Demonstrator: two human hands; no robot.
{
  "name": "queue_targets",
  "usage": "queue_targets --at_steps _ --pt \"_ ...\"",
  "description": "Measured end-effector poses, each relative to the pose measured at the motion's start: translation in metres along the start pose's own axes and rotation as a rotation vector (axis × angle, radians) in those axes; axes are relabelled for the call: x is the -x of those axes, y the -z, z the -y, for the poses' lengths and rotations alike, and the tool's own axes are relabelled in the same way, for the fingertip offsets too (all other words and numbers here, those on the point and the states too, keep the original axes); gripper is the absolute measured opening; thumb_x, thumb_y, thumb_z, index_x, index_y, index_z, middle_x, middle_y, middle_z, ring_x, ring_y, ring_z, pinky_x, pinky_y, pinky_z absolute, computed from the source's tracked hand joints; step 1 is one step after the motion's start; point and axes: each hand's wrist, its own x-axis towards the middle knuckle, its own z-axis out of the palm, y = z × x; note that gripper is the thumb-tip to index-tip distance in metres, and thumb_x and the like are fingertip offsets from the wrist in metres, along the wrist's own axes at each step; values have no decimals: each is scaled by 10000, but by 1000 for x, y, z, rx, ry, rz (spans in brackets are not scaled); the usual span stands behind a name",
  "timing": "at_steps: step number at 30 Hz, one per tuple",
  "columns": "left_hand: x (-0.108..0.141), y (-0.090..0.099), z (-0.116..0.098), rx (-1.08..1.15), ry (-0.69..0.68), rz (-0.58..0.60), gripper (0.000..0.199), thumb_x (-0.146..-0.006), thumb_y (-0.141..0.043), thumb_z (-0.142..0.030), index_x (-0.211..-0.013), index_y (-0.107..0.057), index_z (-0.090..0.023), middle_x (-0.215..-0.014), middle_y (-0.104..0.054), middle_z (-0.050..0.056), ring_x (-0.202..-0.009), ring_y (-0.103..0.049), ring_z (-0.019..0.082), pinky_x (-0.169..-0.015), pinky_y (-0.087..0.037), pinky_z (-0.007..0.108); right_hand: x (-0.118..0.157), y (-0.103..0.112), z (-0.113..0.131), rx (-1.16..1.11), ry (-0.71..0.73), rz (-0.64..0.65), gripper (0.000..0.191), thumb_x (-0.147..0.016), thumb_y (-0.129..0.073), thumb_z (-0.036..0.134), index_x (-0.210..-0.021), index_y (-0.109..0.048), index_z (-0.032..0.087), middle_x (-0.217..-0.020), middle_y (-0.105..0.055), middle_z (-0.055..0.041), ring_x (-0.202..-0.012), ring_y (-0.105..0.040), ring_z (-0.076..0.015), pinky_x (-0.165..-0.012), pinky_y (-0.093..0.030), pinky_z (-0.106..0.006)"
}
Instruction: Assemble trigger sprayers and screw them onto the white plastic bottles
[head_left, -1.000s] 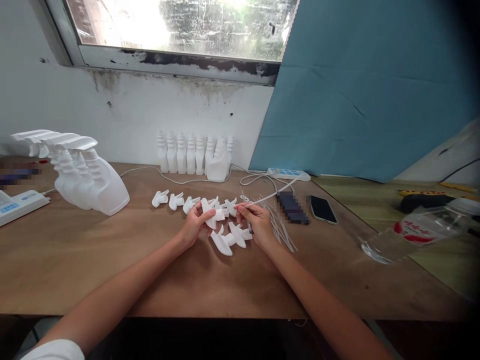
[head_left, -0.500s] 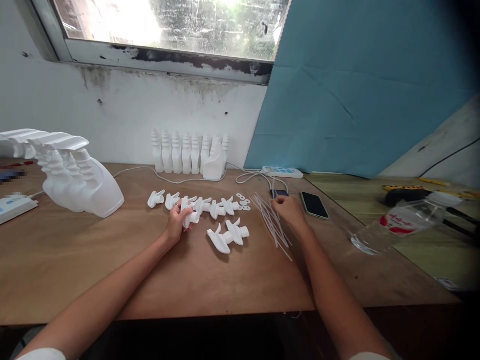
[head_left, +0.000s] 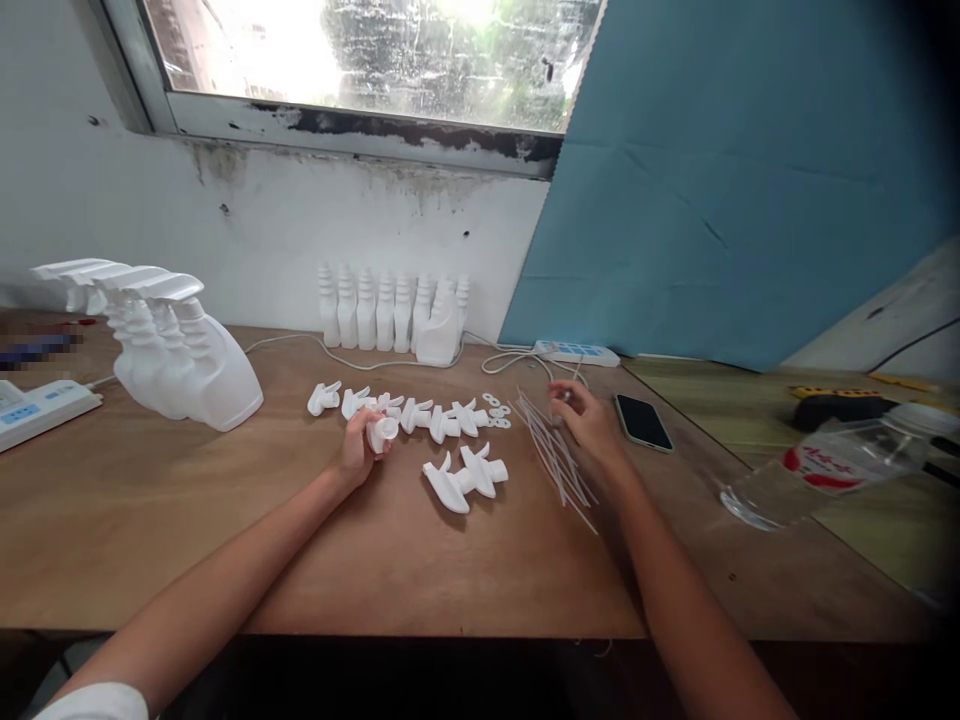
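My left hand (head_left: 360, 447) is closed around a white spray head (head_left: 384, 432), its round collar turned toward me. Several more white spray heads (head_left: 442, 424) lie in a row behind it, and two others (head_left: 466, 478) rest nearer the front edge. To the right, my right hand (head_left: 577, 410) is closed above the far end of a bundle of thin white tubes (head_left: 553, 450); thumb and fingertips are pinched, but what is between them is too small to make out. Small white rings (head_left: 497, 411) lie left of the tubes.
White bottles with spray heads (head_left: 172, 350) stand at the left. Several bottles (head_left: 386, 310) line the wall. A phone (head_left: 643, 422), a clear plastic bottle (head_left: 817, 465) and a power strip (head_left: 576, 353) are on the right, another strip (head_left: 49, 408) far left.
The spray head in my left hand has turned so its collar faces me. My right hand has lifted slightly and its fingers have shifted at the tubes' far end. The view has moved a little.
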Motion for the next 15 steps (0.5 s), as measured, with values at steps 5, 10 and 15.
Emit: queue_targets --at_steps 5,10,15 --pt "8 -7 -2 105 58 184 209 -707 -594 -334 -770 -513 -152 -600 -523 -17 -393 -405 68 -400 -235 225 28 -38 39 -598 58 191 275 -791 -641 433 -938 -508 242 -825 -662 -27 -694 -625 -184 -636 -485 -315" --pt "13 -18 3 14 128 177 302 -705 -711 -360 -716 -484 -160 -573 -475 -38 -400 -357 49 -403 -180 219 68 -70 71 -712 97 515 515 -953 -293 610 -787 -563 203 -624 -538 -16 -572 -513 -156 -563 -421 -298" --pt "13 -21 11 -15 122 97 335 -617 -810 -273 -771 -537 -154 -651 -519 -32 -523 -427 71 -463 -302 217 81 -81 89 -532 115 579 277 -895 -555 470 -936 -610 202 -806 -597 -29 -673 -574 -145 -595 -446 -267"
